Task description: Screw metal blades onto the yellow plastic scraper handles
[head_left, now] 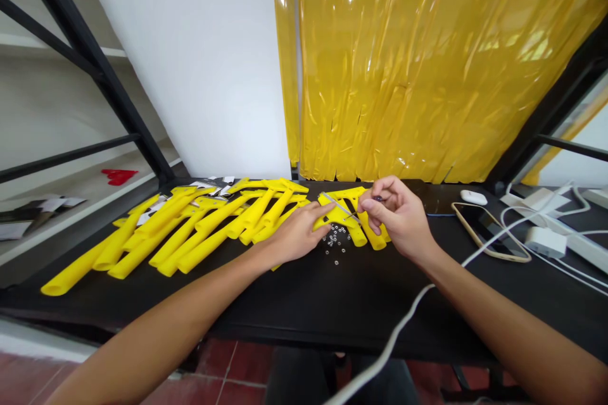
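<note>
Head view, looking down at a black table [294, 304] where a person's two bare hands work close together, a little right of centre. Between them lies a yellow piece [351, 223] of shaped plastic, a slim metal strip [337, 204] angled along its upper side. The left hand [299, 232] reaches in from the left, its thumb and forefinger gripping the left end of that piece, the forefinger resting by the metal strip. On the other side, the right hand [393, 212] is raised slightly, fingers curled and pinching a thin tool [350, 215] whose shaft points left and down toward the yellow piece; whether the tip touches is too small to tell.

Just below the piece, between the two wrists, small metal rings [335, 242] lie scattered on the table. Beyond the left hand, a long heap of yellow tubular parts [204, 223] spreads leftward, their open ends facing the person.

To the right, well apart from the hands, are a phone [491, 231] in a pale case, a small white case [474, 197] and a white adapter [545, 242]. A white cable [403, 323] runs past the right forearm. Behind the table hang a white panel [190, 63] and a glossy yellow curtain [427, 76].
</note>
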`<state>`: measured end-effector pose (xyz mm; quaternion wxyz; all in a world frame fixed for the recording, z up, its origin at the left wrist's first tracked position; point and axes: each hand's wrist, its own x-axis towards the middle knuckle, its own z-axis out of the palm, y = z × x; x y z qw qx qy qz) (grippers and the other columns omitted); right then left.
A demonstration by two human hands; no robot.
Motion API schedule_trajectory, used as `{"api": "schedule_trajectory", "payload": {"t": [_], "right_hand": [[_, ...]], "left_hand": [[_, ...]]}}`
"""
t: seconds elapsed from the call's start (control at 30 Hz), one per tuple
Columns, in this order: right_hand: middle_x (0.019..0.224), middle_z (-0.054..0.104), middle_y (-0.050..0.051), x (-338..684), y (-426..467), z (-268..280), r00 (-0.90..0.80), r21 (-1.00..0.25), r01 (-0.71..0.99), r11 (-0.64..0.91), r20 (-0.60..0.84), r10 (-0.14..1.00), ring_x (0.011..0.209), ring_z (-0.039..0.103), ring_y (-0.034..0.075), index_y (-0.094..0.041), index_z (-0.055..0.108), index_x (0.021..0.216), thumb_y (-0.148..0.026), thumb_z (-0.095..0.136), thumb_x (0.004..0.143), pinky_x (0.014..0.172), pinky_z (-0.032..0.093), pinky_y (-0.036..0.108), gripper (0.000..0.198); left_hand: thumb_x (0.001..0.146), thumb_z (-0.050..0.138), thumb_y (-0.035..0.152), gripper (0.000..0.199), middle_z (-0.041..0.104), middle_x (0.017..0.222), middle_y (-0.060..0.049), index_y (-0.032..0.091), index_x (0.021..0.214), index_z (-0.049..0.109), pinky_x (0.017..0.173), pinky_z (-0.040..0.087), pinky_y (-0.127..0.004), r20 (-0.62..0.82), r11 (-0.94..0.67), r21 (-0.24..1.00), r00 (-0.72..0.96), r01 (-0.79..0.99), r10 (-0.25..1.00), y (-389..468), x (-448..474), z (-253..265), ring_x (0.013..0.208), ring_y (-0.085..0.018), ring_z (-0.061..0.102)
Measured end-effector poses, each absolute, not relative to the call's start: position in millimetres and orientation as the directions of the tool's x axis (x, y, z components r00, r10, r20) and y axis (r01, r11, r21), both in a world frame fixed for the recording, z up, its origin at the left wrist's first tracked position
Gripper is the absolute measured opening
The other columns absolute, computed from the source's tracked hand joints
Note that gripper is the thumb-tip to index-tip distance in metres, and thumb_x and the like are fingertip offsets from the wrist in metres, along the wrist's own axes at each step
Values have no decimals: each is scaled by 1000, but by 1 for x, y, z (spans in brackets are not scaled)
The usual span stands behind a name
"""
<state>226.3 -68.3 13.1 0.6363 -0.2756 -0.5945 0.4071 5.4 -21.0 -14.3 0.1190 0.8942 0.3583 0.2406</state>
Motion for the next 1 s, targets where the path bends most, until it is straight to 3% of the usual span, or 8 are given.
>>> {"api": "schedule_trajectory", "payload": {"t": [0.13,0.23,0.37,0.43,0.53,0.63,0.83,1.0], "right_hand": [[92,72,4,227,-70,13,-69,-846,-104,523,531,845,48,52,7,-20,72,96,-35,77,86,40,44,23,18],[87,69,2,227,-69,10,-110,-842,-128,525,538,836,50,53,8,-22,70,108,-38,68,94,44,47,24,22],[79,69,-1,225,-68,11,-86,-839,-155,521,537,839,47,52,7,-22,61,99,-37,78,86,41,43,21,25],[86,71,2,225,-68,11,-78,-838,-128,531,542,837,48,51,7,-21,63,93,-37,78,85,41,44,22,24],[94,68,4,226,-68,10,-107,-835,-114,539,550,828,55,51,8,-21,70,103,-40,68,94,44,45,24,21],[88,65,2,226,-67,6,-139,-842,-156,516,536,833,56,50,9,-23,67,113,-41,63,97,45,45,24,25],[85,69,1,228,-66,6,-101,-842,-132,523,536,838,49,48,7,-22,62,96,-36,72,92,42,39,21,18],[89,63,2,227,-66,6,-126,-849,-163,503,524,842,56,47,8,-23,66,109,-43,62,98,44,40,22,23]], "left_hand": [[98,56,32,51,69,119,-10,23,148,55,97,49,-40,353,-716,386,624,582,698,-20,5,-16,106,-25,64],[98,56,31,51,69,116,-10,23,148,55,95,50,-39,347,-719,384,631,579,694,-21,5,-15,104,-25,64],[97,56,31,51,69,115,-9,22,148,56,94,50,-38,346,-717,366,629,593,697,-22,6,-15,101,-25,65],[97,57,30,51,69,117,-9,22,147,56,96,50,-38,348,-716,367,626,594,698,-23,6,-15,104,-25,65],[97,56,30,50,68,126,-10,22,147,56,102,48,-40,356,-724,371,631,582,690,-23,6,-16,113,-26,64],[98,55,30,51,67,131,-10,22,148,55,106,46,-40,354,-728,372,637,576,685,-23,6,-17,119,-27,62],[99,54,32,51,66,130,-11,23,149,54,105,47,-40,349,-722,356,633,592,691,-23,5,-16,118,-27,62],[99,54,31,51,66,129,-10,22,148,54,105,47,-40,342,-726,347,641,593,687,-23,6,-15,118,-27,62]]}}
